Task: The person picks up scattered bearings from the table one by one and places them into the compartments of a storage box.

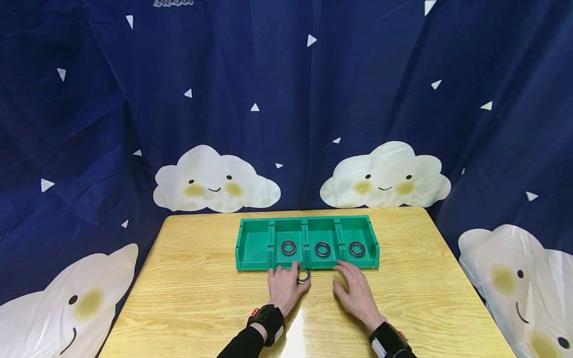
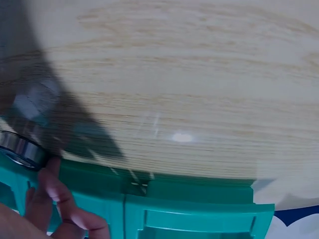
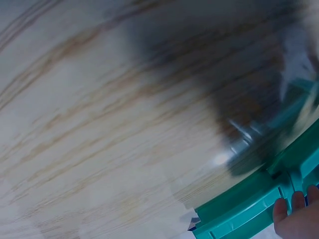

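A ring-shaped ball bearing (image 1: 304, 276) with a dark seal and shiny metal rim is pinched between thumb and index finger of my left hand (image 1: 284, 287), just before the front of the green bins. In the left wrist view the bearing (image 2: 22, 149) is against the bins' front, fingertips beside it. My right hand (image 1: 356, 293) holds nothing; its fingertips are at the front lip of the right-hand bins, thumb spread apart. Single bearings lie flat in three bins: the second from left (image 1: 288, 253), the third (image 1: 323, 255) and the rightmost (image 1: 356, 255).
The leftmost green bin (image 1: 255, 243) shows a bare floor. All the bins stand joined in a row toward the back of the wooden table (image 1: 192, 278). Behind the table hangs a dark blue curtain (image 1: 286, 64) printed with clouds and triangles.
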### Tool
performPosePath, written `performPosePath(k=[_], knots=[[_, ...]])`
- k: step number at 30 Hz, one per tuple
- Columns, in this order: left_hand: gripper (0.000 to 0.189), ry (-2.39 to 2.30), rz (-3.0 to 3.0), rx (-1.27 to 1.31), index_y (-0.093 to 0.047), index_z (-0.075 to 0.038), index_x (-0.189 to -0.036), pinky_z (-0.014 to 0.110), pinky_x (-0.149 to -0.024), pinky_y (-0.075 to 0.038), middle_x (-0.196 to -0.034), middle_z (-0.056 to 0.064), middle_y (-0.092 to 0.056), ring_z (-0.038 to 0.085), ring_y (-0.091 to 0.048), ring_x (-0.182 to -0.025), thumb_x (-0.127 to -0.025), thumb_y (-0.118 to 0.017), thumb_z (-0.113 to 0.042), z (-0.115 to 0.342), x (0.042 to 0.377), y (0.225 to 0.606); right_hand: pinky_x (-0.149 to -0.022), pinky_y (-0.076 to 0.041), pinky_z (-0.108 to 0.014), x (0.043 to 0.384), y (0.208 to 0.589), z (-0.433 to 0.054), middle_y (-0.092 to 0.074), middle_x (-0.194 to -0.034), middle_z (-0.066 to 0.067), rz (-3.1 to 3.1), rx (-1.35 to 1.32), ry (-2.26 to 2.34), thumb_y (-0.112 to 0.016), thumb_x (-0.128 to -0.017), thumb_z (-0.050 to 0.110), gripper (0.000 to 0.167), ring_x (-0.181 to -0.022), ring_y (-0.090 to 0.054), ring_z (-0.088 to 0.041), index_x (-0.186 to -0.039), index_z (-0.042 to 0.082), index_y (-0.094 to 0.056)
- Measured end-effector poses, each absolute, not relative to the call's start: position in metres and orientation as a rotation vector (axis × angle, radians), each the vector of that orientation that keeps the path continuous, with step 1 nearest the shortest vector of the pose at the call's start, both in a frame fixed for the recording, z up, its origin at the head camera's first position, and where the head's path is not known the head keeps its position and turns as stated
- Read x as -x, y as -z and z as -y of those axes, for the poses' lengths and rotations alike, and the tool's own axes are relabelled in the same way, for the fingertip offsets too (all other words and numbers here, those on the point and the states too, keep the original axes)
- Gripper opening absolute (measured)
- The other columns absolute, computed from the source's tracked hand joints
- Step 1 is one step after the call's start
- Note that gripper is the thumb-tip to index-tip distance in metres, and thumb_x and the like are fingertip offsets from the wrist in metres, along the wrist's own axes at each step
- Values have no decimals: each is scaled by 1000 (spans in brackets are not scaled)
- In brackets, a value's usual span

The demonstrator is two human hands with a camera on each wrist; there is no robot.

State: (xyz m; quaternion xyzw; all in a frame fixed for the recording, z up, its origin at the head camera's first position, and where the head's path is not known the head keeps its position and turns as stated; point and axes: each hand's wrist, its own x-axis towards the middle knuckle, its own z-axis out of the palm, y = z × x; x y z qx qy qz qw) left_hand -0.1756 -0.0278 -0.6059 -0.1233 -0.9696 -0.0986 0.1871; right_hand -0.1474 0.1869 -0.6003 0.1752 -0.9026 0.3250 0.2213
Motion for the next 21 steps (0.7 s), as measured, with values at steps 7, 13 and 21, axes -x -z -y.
performPosePath(k=[7, 13, 21], knots=[[56, 236, 2785, 338, -57, -21, -95, 39, -54, -36, -52, -3, -53, 21, -54, -52, -65, -66, -68, 25, 184, 604, -94, -36, -52, 147, 602, -184, -55, -123, -13, 2515, -476, -906, -69, -79, 12, 34, -116, -47, -32, -111, 5, -63], [60, 193, 2770, 327, -50, -20, -88, 31, -36, -26, -42, -5, -33, 16, -34, -35, -63, -63, -73, 22, 191, 605, -97, -34, -50, 146, 600, -183, -54, -125, -11, 2551, -446, -919, -69, -80, 15, 34, -118, -45, -29, -112, 7, -63], [59, 170, 2800, 327, -48, -18, -89, 28, -32, -18, -41, -5, -29, 14, -28, -32, -64, -65, -69, 16, 196, 601, -96, -34, -51, 146, 599, -181, -55, -123, -13, 2536, -457, -923, -70, -79, 13, 34, -117, -47, -32, -111, 5, -63]])
